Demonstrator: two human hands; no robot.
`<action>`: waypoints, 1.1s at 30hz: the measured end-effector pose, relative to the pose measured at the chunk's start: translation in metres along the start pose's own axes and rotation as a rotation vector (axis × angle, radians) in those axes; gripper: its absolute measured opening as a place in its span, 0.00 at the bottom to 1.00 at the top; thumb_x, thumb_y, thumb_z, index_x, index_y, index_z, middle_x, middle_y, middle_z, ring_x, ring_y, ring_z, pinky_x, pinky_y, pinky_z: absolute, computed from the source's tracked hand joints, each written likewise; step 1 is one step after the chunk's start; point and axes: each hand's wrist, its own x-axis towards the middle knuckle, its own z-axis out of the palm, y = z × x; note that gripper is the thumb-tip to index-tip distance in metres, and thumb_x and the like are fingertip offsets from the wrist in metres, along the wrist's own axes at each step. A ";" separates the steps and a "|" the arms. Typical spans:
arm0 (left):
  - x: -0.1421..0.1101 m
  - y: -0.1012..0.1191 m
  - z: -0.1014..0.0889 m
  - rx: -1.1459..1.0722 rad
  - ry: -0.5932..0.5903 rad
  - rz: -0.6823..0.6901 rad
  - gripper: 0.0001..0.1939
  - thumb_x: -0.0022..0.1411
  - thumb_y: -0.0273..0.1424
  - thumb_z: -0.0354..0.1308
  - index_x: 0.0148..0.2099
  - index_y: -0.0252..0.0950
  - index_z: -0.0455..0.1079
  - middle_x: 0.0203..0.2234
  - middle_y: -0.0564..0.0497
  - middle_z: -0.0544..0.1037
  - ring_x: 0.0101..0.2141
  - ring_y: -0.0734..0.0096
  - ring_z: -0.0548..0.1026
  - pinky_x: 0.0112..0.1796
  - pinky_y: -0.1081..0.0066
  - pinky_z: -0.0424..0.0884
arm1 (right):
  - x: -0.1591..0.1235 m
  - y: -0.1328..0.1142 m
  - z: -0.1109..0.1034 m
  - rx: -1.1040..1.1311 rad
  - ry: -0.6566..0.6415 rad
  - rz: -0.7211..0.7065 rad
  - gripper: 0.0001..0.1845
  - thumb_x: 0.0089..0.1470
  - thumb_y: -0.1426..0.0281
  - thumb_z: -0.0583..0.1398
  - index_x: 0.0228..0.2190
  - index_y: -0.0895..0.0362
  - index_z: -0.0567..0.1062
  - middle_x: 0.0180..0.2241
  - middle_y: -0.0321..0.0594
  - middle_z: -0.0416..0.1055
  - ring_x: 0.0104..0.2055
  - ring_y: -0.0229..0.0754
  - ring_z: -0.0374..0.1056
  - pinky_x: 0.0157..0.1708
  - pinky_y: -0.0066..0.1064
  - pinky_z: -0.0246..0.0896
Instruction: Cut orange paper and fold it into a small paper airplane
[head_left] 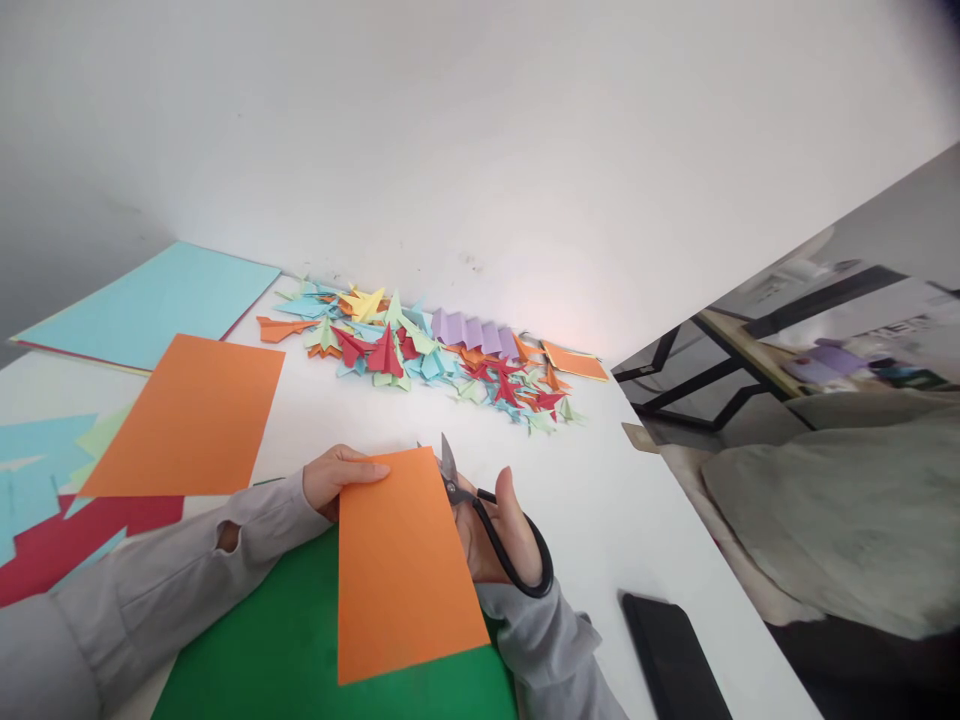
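My left hand (339, 478) pinches the upper left corner of an orange sheet of paper (405, 580), thumb on top. The sheet is held up above a green mat (255, 630). In my right hand (499, 535) is a pair of black-handled scissors (480, 507), thumb and fingers through the loops. The scissor blades are spread apart and point away from me at the sheet's upper right edge. One blade is partly hidden behind the paper, so I cannot tell whether they touch it.
Folded paper pieces (386, 350) in several colours lie along the wall, with a pleated purple strip (474, 332) among them. An orange sheet (196, 420), light blue sheets (157, 300) and red scraps (67, 545) lie left. A black phone-like object (671, 655) lies right, near the table edge.
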 end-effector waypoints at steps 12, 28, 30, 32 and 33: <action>0.002 -0.002 -0.003 0.005 -0.018 0.023 0.12 0.43 0.33 0.66 0.24 0.27 0.75 0.17 0.45 0.76 0.19 0.69 0.73 0.22 0.72 0.67 | -0.004 -0.008 0.000 -0.012 0.055 0.002 0.45 0.45 0.39 0.45 0.55 0.55 0.56 0.38 0.48 0.73 0.32 0.45 0.71 0.29 0.36 0.65; 0.003 -0.001 -0.006 -0.028 -0.015 0.002 0.11 0.43 0.32 0.66 0.23 0.26 0.75 0.17 0.45 0.76 0.19 0.68 0.74 0.19 0.73 0.67 | -0.008 -0.023 -0.017 -0.097 0.119 -0.144 0.41 0.46 0.40 0.42 0.52 0.53 0.60 0.19 0.35 0.68 0.14 0.37 0.61 0.13 0.29 0.57; 0.004 -0.001 -0.006 -0.036 0.014 0.024 0.12 0.42 0.33 0.66 0.23 0.26 0.75 0.16 0.45 0.76 0.18 0.67 0.73 0.19 0.73 0.67 | -0.008 -0.027 -0.024 -0.145 0.263 -0.227 0.39 0.45 0.40 0.45 0.51 0.53 0.61 0.19 0.34 0.67 0.15 0.38 0.62 0.14 0.29 0.57; 0.005 -0.001 -0.005 -0.030 0.014 0.037 0.12 0.42 0.33 0.66 0.24 0.26 0.74 0.16 0.45 0.76 0.18 0.67 0.74 0.19 0.72 0.68 | -0.006 -0.028 -0.028 -0.244 0.465 -0.277 0.38 0.43 0.42 0.50 0.49 0.53 0.60 0.17 0.32 0.67 0.15 0.39 0.63 0.13 0.29 0.57; 0.005 -0.001 -0.004 -0.029 0.010 0.042 0.13 0.42 0.33 0.66 0.24 0.26 0.75 0.17 0.44 0.76 0.19 0.66 0.74 0.20 0.72 0.68 | -0.006 -0.028 -0.029 -0.326 0.582 -0.313 0.37 0.42 0.44 0.54 0.49 0.53 0.59 0.17 0.31 0.67 0.15 0.38 0.62 0.14 0.29 0.57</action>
